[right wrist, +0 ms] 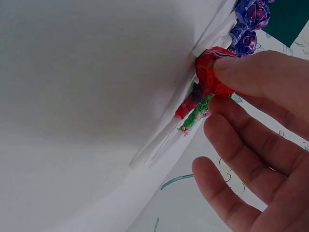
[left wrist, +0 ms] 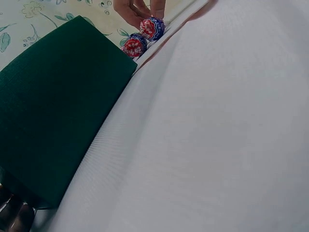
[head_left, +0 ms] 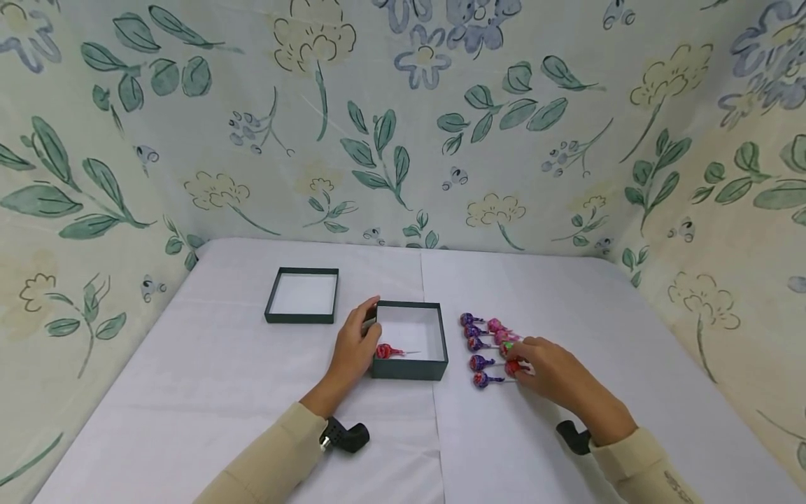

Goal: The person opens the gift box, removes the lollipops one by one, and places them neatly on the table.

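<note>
My left hand (head_left: 352,346) grips the left wall of a dark green box (head_left: 409,370) with a white inside. Inside, near the front wall, lies a red lollipop (head_left: 385,351). To the right of the box, my right hand (head_left: 557,371) pinches another red-wrapped lollipop (right wrist: 207,72) by its head between thumb and finger. Just behind that one, a lollipop with green on its wrapper (right wrist: 197,115) is partly hidden. Purple lollipops (head_left: 481,380) form a column beside the right hand, and pink lollipops (head_left: 495,325) lie at its far end.
A shallow green-edged lid (head_left: 302,320) lies with its white inside up, behind and left of the box. White cloth (head_left: 176,392) covers the table. Floral curtains (head_left: 378,140) enclose the back and sides. A black wrist device (head_left: 349,437) sits at the left cuff.
</note>
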A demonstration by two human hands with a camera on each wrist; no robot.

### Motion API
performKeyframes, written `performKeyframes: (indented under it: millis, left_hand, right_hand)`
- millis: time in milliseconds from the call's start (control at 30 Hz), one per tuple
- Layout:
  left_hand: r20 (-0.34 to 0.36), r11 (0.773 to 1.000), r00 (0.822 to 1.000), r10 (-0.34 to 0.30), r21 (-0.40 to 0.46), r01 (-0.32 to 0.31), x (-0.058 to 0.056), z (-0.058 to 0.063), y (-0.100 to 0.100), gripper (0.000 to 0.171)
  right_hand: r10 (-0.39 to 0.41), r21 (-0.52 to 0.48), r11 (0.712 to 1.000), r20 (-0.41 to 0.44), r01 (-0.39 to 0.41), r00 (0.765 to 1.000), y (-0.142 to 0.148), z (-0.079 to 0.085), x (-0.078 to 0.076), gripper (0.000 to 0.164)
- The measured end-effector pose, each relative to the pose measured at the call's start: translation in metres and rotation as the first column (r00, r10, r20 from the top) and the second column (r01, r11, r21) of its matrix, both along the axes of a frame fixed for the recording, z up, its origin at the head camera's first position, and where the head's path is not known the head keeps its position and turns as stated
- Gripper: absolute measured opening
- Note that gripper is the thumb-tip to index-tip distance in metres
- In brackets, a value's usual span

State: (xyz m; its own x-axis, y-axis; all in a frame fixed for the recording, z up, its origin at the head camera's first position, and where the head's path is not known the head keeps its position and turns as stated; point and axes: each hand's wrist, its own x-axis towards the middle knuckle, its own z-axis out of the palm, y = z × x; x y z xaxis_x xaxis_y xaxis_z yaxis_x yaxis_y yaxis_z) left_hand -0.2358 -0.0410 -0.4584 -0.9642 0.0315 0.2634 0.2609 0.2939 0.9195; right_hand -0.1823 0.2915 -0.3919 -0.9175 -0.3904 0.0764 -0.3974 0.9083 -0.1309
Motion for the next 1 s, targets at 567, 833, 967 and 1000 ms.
performKeyframes:
  millis: [567, 833, 967, 1000]
  left_hand:
    - [-0.012, 1.000, 1.000, 0.001, 0.006, -0.001, -0.001, -0.001, -0.001, 0.049]
    - [-0.003, 1.000, 1.000, 0.001, 0.009, -0.001, -0.001, -0.001, -0.001, 0.049]
    - [-0.001, 1.000, 1.000, 0.004, 0.006, -0.004, -0.001, -0.001, 0.000, 0.049]
    - [0.001, 1.000, 1.000, 0.006, 0.008, -0.006, 0.000, 0.000, 0.000, 0.049]
  right_hand:
    - [-0.005, -0.033, 0.999, 0.043, 0.007, 0.999, -0.002, 0.002, -0.002, 0.027]
    - [0.006, -0.026, 1.000, 0.014, -0.006, 1.000, -0.006, 0.011, -0.002, 0.029]
    - [0.012, -0.039, 0.999, 0.001, -0.012, 1.000, -0.016, 0.018, -0.003, 0.032]
    - [0.010, -0.042, 0.999, 0.003, -0.010, 1.000, -0.020, 0.020, -0.003, 0.032]
